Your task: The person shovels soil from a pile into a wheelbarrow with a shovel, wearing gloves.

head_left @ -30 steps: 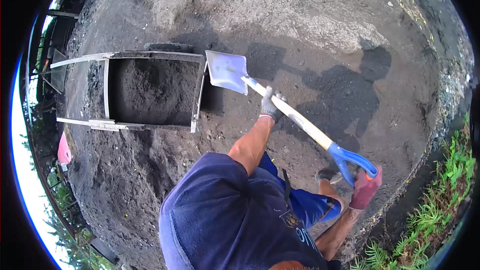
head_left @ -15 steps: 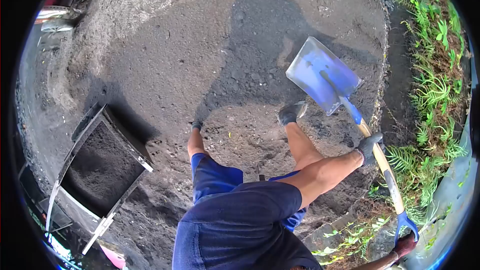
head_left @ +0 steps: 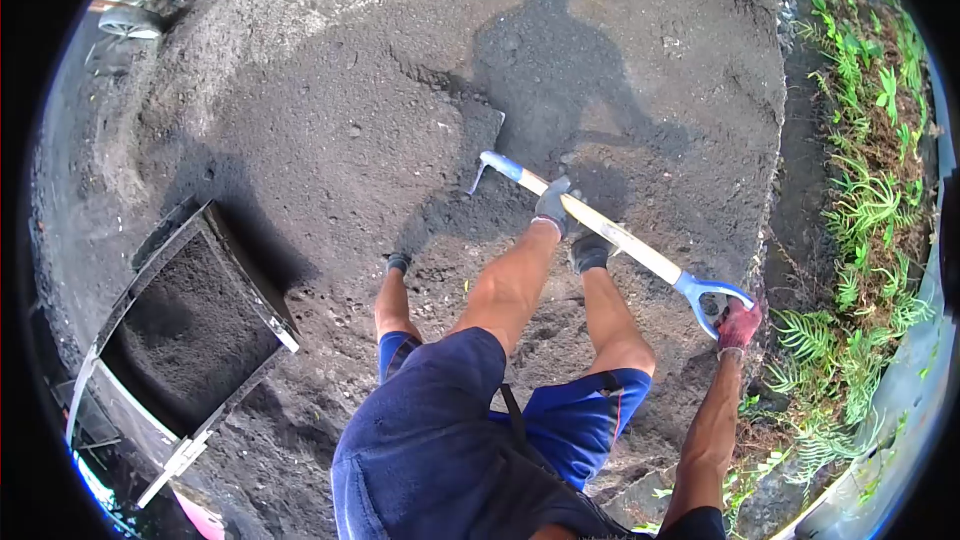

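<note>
A shovel [head_left: 625, 238] with a wooden shaft and blue fittings slants across the middle of the head view. Its blade is pushed into the dark sandy material [head_left: 400, 130], which covers most of it; only an edge or two shows. My left hand [head_left: 553, 206], in a grey glove, is wrapped round the shaft just behind the blue socket. At the other end, my right hand [head_left: 738, 324], in a red glove, grips the blue D-shaped handle.
To my left stands a wheelbarrow [head_left: 283, 332] holding dark sandy material. A low edge with ferns and other plants [head_left: 865, 200] runs along the right. A vehicle wheel [head_left: 130, 22] shows at upper left. My feet stand on the loose ground.
The shovel has swung from the right down and leftward, and its blade, bare before, is now in the dark material. Both hands moved with it, keeping their grip.
</note>
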`<state>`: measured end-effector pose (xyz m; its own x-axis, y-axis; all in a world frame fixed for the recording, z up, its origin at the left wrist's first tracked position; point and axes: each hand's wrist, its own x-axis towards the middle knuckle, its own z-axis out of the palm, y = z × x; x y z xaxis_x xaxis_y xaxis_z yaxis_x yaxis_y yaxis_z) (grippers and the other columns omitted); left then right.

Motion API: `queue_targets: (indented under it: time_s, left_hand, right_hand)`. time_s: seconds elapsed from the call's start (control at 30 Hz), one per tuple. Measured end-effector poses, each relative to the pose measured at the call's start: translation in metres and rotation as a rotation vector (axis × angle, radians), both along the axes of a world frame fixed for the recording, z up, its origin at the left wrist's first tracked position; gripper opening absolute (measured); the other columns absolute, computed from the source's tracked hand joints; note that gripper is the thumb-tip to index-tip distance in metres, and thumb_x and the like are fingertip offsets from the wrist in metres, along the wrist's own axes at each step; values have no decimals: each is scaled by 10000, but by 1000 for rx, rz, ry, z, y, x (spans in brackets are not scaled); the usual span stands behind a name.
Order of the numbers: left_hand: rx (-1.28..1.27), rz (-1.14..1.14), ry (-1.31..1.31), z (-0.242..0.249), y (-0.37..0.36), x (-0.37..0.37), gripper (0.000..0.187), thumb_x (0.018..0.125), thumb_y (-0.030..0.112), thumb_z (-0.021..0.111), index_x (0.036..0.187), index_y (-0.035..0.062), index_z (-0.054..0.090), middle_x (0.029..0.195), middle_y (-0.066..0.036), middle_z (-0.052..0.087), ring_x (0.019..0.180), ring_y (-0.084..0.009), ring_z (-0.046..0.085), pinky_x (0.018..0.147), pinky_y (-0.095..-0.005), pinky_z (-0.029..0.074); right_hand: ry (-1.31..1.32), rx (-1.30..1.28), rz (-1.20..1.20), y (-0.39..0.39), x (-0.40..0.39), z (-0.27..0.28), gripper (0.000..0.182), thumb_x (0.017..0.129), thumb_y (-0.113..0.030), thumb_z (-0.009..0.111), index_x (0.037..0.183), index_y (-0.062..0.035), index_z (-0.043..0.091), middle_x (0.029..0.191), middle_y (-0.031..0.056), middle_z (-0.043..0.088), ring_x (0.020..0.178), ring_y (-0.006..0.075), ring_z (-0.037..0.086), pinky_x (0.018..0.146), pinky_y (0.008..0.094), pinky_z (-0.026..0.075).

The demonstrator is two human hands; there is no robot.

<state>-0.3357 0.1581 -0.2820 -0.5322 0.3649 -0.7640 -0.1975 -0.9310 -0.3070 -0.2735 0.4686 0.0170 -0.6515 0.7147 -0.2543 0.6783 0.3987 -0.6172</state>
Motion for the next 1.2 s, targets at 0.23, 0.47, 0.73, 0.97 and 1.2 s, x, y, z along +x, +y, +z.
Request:
queue_targets:
  time_s: [0.23, 0.47, 0.73, 0.97, 1.2]
  left_hand:
    - [-138, 231, -150, 57, -136, 73, 122, 814, 135, 627, 794, 125, 508, 656, -29, 495, 606, -208, 512, 646, -396, 479]
    - [-667, 617, -220, 138, -436, 206, 237, 851, 244, 594, 682, 121, 482, 596, -36, 497, 571, -203, 479, 612, -349, 466]
    - [-688, 977, 111, 237, -571, 261, 453, 862, 490, 585, 846, 40, 532, 629, -11, 530, 565, -165, 539, 535, -271, 499]
    - [-224, 923, 162, 178, -371, 76, 386, 872, 439, 587, 849, 59, 526, 640, -15, 496, 591, -153, 515, 569, -323, 485]
    - [293, 144, 224, 283, 6, -36, 190, 869, 241, 612, 770, 127, 495, 663, -22, 488, 611, -194, 528, 604, -380, 488]
  right_hand:
    - [-92, -216, 144, -69, -9, -11, 148, 750, -45, 615, 880, -75, 550, 597, 3, 499, 420, 122, 456, 347, 266, 357]
    - [-317, -455, 818, -403, -53, -11, 141, 756, -107, 617, 838, -6, 563, 639, 70, 566, 461, 153, 557, 446, 302, 456]
    - [33, -748, 1838, -589, -4, 169, 399, 686, -104, 711, 1022, 0, 523, 811, 142, 576, 754, 288, 629, 670, 359, 488]
    - [33, -179, 1087, -396, -73, 164, 192, 702, -60, 586, 878, 3, 541, 786, 77, 540, 709, 182, 550, 642, 310, 451]
    - [170, 781, 380, -75, 6, 287, 176, 730, -146, 571, 786, 20, 564, 729, 91, 556, 672, 187, 564, 601, 329, 450]
